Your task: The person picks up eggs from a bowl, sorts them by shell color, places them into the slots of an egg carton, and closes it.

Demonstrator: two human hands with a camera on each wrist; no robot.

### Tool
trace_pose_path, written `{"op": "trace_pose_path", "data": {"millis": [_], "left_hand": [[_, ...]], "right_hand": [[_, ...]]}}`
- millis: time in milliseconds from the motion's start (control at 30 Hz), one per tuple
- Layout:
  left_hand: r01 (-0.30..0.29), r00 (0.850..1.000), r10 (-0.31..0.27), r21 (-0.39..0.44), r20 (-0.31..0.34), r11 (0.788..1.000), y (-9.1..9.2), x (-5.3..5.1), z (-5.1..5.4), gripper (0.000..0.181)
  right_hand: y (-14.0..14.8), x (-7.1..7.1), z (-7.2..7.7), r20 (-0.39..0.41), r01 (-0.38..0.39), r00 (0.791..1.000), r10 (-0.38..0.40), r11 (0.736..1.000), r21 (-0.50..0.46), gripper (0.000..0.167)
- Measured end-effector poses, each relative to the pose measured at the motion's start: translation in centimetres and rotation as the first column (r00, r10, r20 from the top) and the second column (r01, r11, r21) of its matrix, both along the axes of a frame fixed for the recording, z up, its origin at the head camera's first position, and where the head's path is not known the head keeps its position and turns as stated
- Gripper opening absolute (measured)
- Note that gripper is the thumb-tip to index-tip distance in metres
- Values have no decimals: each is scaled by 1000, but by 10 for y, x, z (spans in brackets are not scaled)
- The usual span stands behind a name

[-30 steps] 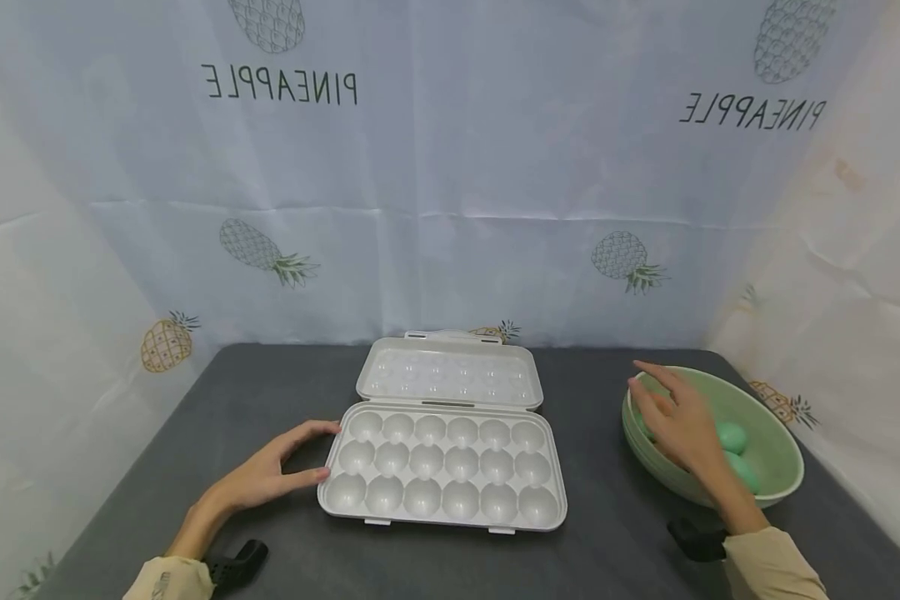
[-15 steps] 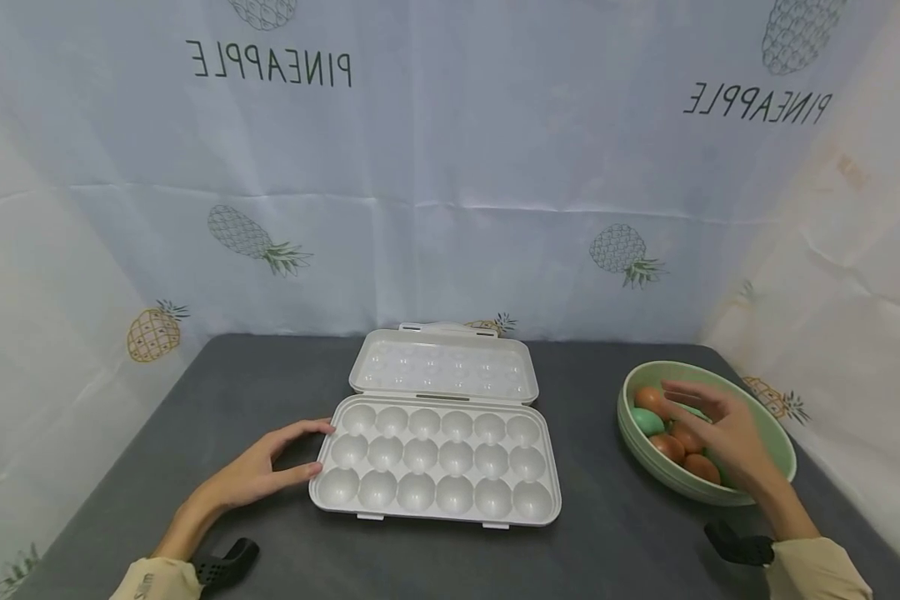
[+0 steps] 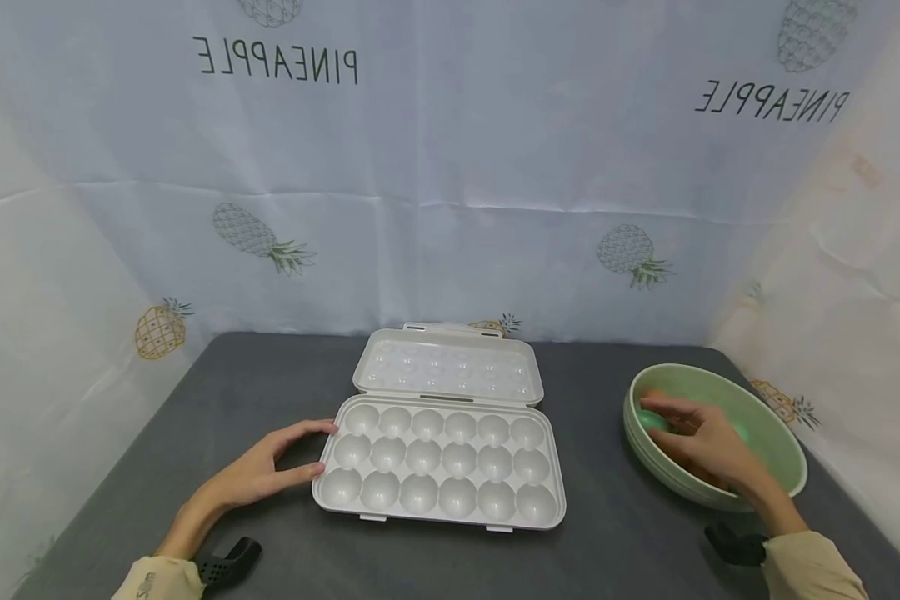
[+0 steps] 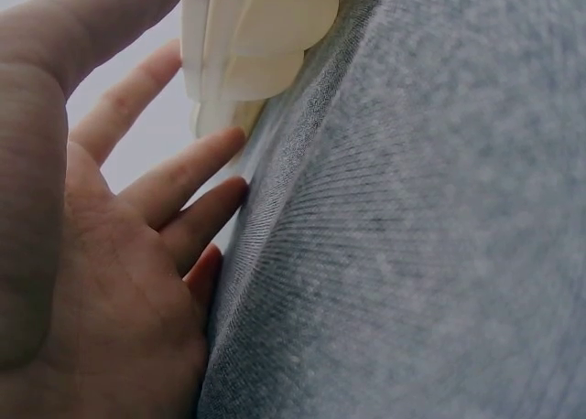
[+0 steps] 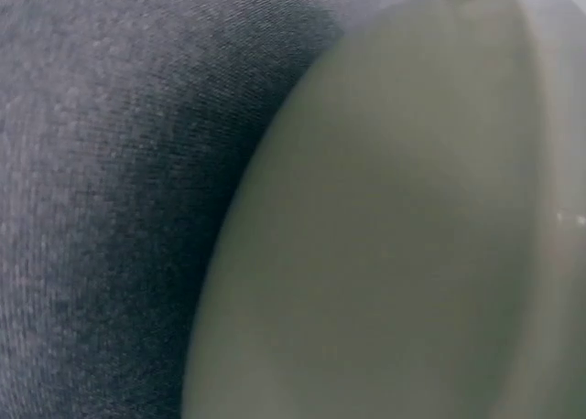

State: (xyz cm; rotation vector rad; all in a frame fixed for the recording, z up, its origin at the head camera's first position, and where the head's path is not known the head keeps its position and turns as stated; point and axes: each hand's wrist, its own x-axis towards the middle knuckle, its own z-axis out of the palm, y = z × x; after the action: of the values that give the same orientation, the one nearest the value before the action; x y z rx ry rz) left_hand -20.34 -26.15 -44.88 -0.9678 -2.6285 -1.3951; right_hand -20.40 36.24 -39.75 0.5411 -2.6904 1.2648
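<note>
In the head view the right hand [image 3: 708, 437] covers part of the eggs [image 3: 652, 419] in the green bowl [image 3: 768, 425], so their number and whether the fingers grip one cannot be told (the bowl's outer wall, blurred and cut by the right and bottom edges, takes up most of the right wrist view). The left wrist view crops the white tray [image 3: 441, 471] at the top and the left hand [image 3: 258, 473] at the left and bottom. Both sleeves [image 3: 810, 567] run off the head view's lower edge

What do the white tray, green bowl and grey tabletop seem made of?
White tray: slightly glossy, probably plastic, from its moulded hollows.
Green bowl: smooth, satin; plastic or ceramic, its even wall fits both.
Grey tabletop: matt, likely fabric, showing fine ribs.
</note>
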Motion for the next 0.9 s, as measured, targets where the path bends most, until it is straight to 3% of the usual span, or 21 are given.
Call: {"op": "trace_pose_path", "data": {"millis": [233,400,567,733,900], "left_hand": [[2,1000,-2,-5,-10,1000,-1,-1,0,46],[0,1000,0,-5,-4,1000,-1,0,0,45],[3,1000,-3,-9,-2,1000,0,-1,-1,45],[-8,1000,8,-7,-11,1000,0,-1,-1,46],[-10,1000,10,-9,-8,1000,0,-1,-2,45]], "right_hand": [[-3,-5,-4,-84,75,994,-64,989,128,41],[-10,-9,-5,-156,173,978,-135,948,266,40],[-15,-12,-4,-196,221,968,-160,910,351,44],[-19,-14,-4,-230,244,959,-164,893,378,45],[-20,-11,-3,-215,285,950,-228,914,289,41]]}}
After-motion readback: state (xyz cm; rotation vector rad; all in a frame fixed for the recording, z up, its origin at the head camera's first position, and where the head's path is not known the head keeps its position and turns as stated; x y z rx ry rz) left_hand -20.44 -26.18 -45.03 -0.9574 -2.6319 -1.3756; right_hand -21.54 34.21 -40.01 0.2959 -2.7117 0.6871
